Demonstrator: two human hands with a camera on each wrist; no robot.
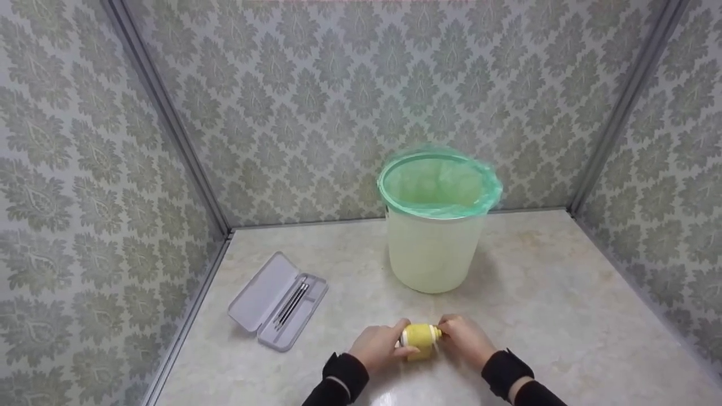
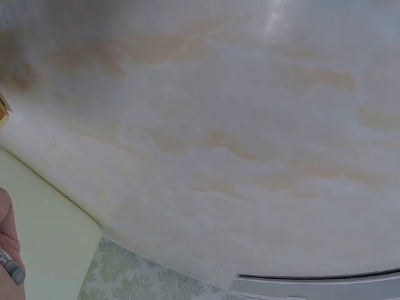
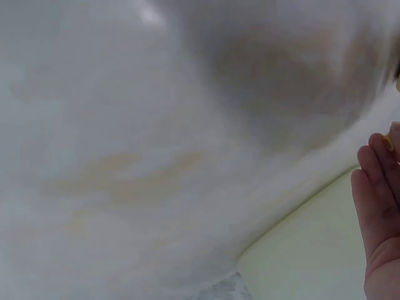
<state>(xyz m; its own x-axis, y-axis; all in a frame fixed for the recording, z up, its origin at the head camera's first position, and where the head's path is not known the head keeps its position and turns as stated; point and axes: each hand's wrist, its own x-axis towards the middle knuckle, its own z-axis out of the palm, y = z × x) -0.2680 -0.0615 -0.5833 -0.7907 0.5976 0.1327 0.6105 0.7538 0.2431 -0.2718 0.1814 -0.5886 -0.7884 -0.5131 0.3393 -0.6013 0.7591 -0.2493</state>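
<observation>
Near the front of the table, my left hand grips a small yellow cylinder with white bands at its ends, lying sideways. My right hand pinches the narrow yellow tip at its right end. In the left wrist view, part of the left hand shows at the left edge, with a rounded grey piece by its fingers. The right wrist view catches the right hand at its edge, a bit of yellow at the fingertips. The fingers hide parts of the cylinder.
An open pale lilac pencil case lies on the left of the table, with several dark pencils inside. Beyond the hands stands a pale bin lined with a green bag. Patterned panels enclose the back and sides.
</observation>
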